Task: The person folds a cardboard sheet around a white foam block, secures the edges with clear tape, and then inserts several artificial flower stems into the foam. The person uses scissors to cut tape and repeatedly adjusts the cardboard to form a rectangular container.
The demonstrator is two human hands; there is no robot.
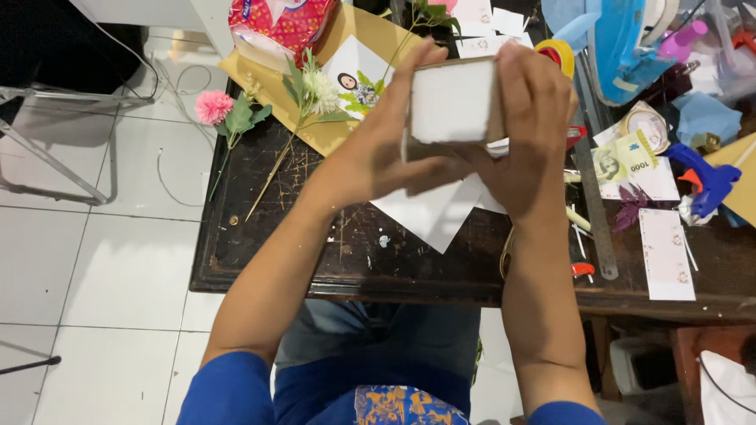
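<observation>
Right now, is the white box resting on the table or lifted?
Lifted: both hands, left and right, hold the white box above the table.

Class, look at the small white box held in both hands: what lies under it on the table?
Under the white box, white paper sheets lie on the scratched dark table. The left hand and right hand cover whatever else lies directly beneath.

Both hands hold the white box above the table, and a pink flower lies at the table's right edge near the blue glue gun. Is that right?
Not quite. The head view shows the pink flower at the table's left edge, far from the blue glue gun, which lies on the right. The rest stands: the left hand and right hand hold the white box above the table.
</observation>
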